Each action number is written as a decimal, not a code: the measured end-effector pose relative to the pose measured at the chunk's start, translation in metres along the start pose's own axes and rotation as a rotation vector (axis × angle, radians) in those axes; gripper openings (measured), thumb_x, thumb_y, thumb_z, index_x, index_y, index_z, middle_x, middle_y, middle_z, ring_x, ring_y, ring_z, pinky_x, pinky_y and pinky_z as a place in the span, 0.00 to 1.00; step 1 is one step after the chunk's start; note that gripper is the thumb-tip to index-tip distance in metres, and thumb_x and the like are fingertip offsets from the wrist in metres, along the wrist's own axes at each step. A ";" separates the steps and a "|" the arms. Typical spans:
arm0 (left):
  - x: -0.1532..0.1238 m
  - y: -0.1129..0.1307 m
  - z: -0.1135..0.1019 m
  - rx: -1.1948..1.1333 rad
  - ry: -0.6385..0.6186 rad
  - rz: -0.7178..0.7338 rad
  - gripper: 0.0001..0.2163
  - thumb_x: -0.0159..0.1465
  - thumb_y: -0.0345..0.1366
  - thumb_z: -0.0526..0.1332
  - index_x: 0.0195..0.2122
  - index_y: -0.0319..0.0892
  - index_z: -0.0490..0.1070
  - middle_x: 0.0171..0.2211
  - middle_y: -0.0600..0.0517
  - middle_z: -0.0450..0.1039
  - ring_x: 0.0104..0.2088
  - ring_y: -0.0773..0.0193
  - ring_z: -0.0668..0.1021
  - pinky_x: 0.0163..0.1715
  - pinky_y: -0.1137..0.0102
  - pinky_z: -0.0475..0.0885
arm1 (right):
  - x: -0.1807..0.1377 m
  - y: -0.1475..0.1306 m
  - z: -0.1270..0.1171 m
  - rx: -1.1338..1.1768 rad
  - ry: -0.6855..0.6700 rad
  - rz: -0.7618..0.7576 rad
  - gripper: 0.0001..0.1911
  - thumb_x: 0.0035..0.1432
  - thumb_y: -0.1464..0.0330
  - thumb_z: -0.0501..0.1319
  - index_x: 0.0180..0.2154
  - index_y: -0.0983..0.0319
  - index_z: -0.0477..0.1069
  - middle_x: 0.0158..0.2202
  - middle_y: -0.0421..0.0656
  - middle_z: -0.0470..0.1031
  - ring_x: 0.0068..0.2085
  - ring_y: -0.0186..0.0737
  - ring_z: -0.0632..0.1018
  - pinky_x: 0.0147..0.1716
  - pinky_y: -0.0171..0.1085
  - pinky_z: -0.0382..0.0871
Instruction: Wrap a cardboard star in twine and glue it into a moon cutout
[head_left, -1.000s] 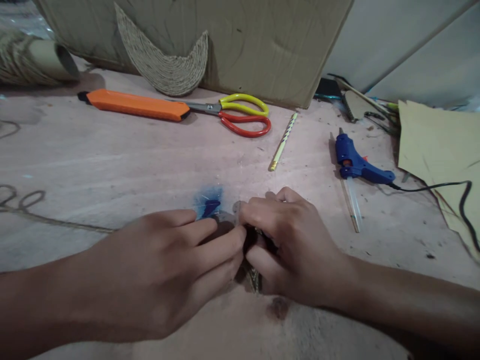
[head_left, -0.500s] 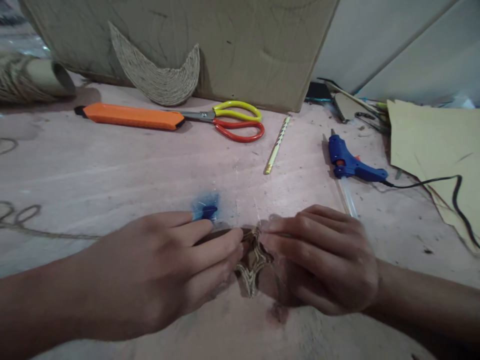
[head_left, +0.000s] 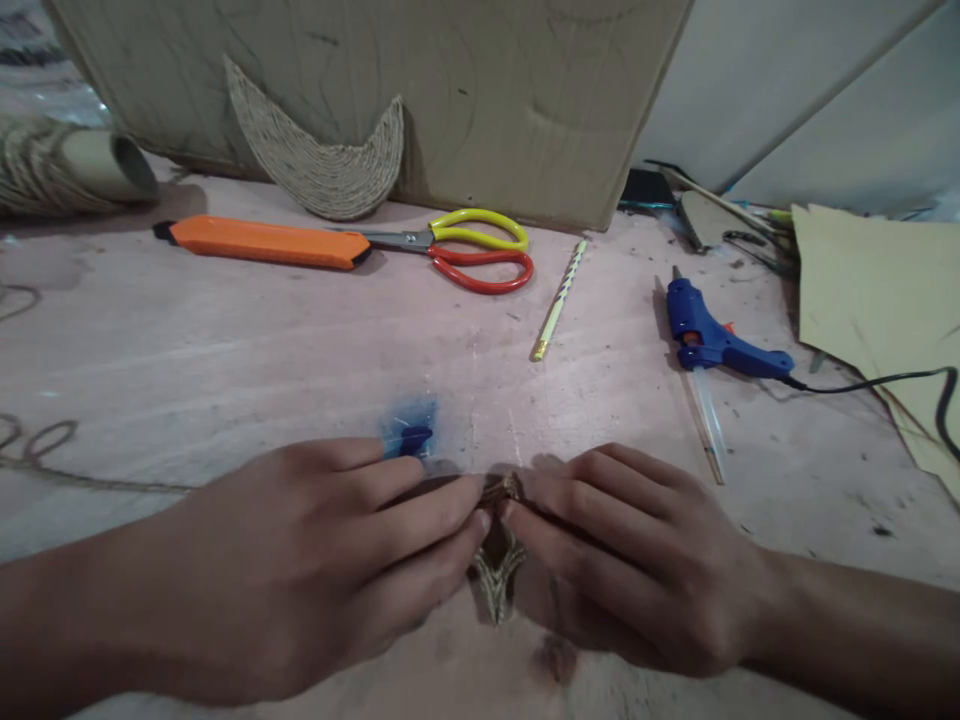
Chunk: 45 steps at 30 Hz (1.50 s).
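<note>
A small star-shaped piece wrapped in jute twine (head_left: 499, 565) lies on the pink board (head_left: 300, 350) near the front edge. My left hand (head_left: 315, 570) and my right hand (head_left: 637, 555) press on it from either side, fingertips meeting over its top. The fingers are together and cover most of the piece; only its upper tip and lower point show. A blue stain with a small dark blue bit (head_left: 411, 437) sits just beyond my left fingers.
At the back lie an orange box cutter (head_left: 262, 242), yellow-and-red scissors (head_left: 465, 252), a pencil (head_left: 559, 300) and a twine-covered crescent (head_left: 319, 165) against a cardboard sheet (head_left: 487, 90). A blue glue gun (head_left: 712, 335) with its cord lies right, beside tan paper (head_left: 877, 300). Loose twine (head_left: 45, 445) trails left.
My right hand has slid left, back over the star piece, so its fingertips now meet those of my left hand. Less of the piece shows than half a second ago.
</note>
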<state>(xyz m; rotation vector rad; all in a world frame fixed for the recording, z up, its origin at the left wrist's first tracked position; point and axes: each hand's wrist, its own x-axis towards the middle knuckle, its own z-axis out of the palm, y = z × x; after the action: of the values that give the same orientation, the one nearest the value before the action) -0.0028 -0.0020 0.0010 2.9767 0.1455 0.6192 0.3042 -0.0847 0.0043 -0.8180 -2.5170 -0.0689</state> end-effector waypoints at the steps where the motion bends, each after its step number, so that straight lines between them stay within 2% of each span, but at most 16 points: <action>1: 0.000 -0.001 0.001 -0.016 0.011 -0.002 0.19 0.93 0.36 0.48 0.59 0.45 0.82 0.57 0.55 0.91 0.42 0.62 0.85 0.44 0.62 0.76 | 0.000 0.000 0.000 -0.001 -0.002 -0.011 0.21 0.92 0.70 0.48 0.59 0.69 0.79 0.45 0.48 0.93 0.41 0.46 0.86 0.42 0.46 0.80; 4: 0.000 -0.004 0.003 -0.036 0.038 -0.011 0.20 0.92 0.35 0.48 0.55 0.47 0.83 0.57 0.54 0.90 0.41 0.63 0.84 0.42 0.62 0.76 | 0.000 0.001 0.001 0.010 -0.009 -0.016 0.22 0.92 0.70 0.46 0.59 0.69 0.79 0.45 0.47 0.93 0.40 0.46 0.85 0.39 0.46 0.78; 6: -0.002 -0.004 0.003 -0.042 0.035 -0.008 0.19 0.91 0.36 0.50 0.55 0.48 0.84 0.58 0.54 0.89 0.43 0.63 0.84 0.43 0.61 0.76 | 0.000 0.002 0.001 0.027 -0.004 0.004 0.22 0.92 0.69 0.47 0.59 0.68 0.79 0.45 0.47 0.93 0.39 0.46 0.84 0.37 0.47 0.77; 12: -0.009 -0.003 0.002 -0.060 0.010 -0.016 0.18 0.91 0.35 0.51 0.57 0.48 0.84 0.60 0.54 0.88 0.45 0.61 0.83 0.44 0.60 0.77 | -0.002 0.004 -0.001 0.071 0.057 0.023 0.16 0.89 0.69 0.57 0.61 0.67 0.82 0.36 0.42 0.87 0.36 0.46 0.80 0.33 0.47 0.69; 17: -0.007 -0.002 0.001 -0.034 -0.008 -0.009 0.20 0.92 0.34 0.49 0.59 0.46 0.83 0.59 0.53 0.89 0.43 0.61 0.83 0.42 0.60 0.77 | -0.001 0.004 0.000 0.044 -0.014 0.036 0.22 0.92 0.68 0.49 0.62 0.68 0.81 0.43 0.44 0.90 0.41 0.46 0.80 0.40 0.46 0.75; 21: 0.002 -0.002 -0.001 -0.027 -0.025 -0.012 0.24 0.92 0.32 0.46 0.54 0.46 0.84 0.52 0.53 0.90 0.36 0.61 0.80 0.35 0.59 0.74 | -0.001 0.002 0.001 0.054 -0.034 0.021 0.22 0.92 0.68 0.50 0.62 0.70 0.81 0.37 0.43 0.85 0.40 0.47 0.78 0.45 0.47 0.76; 25: 0.006 -0.002 -0.002 -0.019 -0.028 0.004 0.27 0.93 0.34 0.45 0.48 0.47 0.85 0.46 0.53 0.89 0.33 0.61 0.79 0.33 0.59 0.71 | -0.002 0.002 0.001 0.082 -0.035 0.032 0.21 0.92 0.67 0.51 0.62 0.70 0.81 0.35 0.42 0.83 0.39 0.46 0.77 0.42 0.46 0.75; 30: -0.001 -0.004 0.002 0.008 -0.020 0.000 0.23 0.93 0.35 0.47 0.52 0.47 0.83 0.50 0.53 0.89 0.36 0.60 0.78 0.37 0.59 0.72 | -0.006 0.005 0.002 0.101 0.018 0.040 0.20 0.90 0.65 0.56 0.64 0.71 0.82 0.38 0.42 0.87 0.38 0.46 0.78 0.36 0.48 0.71; 35: -0.001 -0.002 0.002 0.005 -0.001 0.004 0.20 0.90 0.34 0.50 0.51 0.47 0.83 0.48 0.52 0.89 0.34 0.59 0.77 0.34 0.58 0.70 | -0.009 0.003 -0.001 0.162 0.053 -0.039 0.17 0.86 0.68 0.60 0.58 0.71 0.87 0.35 0.42 0.84 0.36 0.45 0.78 0.33 0.47 0.70; 40: 0.003 0.001 0.001 -0.017 -0.016 -0.031 0.23 0.91 0.34 0.48 0.47 0.48 0.83 0.45 0.53 0.89 0.32 0.60 0.77 0.31 0.58 0.70 | -0.010 -0.001 0.001 0.187 0.043 -0.072 0.10 0.80 0.72 0.69 0.53 0.68 0.90 0.35 0.41 0.85 0.36 0.42 0.82 0.33 0.45 0.75; 45: 0.004 0.000 0.001 -0.040 -0.041 -0.007 0.22 0.89 0.29 0.47 0.48 0.47 0.81 0.44 0.52 0.88 0.31 0.59 0.77 0.30 0.57 0.69 | -0.004 0.001 0.000 0.191 -0.003 -0.096 0.14 0.84 0.73 0.64 0.48 0.67 0.90 0.33 0.42 0.84 0.35 0.41 0.82 0.31 0.43 0.76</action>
<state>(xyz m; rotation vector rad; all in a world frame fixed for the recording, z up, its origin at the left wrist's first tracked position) 0.0009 -0.0012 0.0013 2.9472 0.1387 0.5533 0.3077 -0.0855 0.0026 -0.6213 -2.5169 0.1394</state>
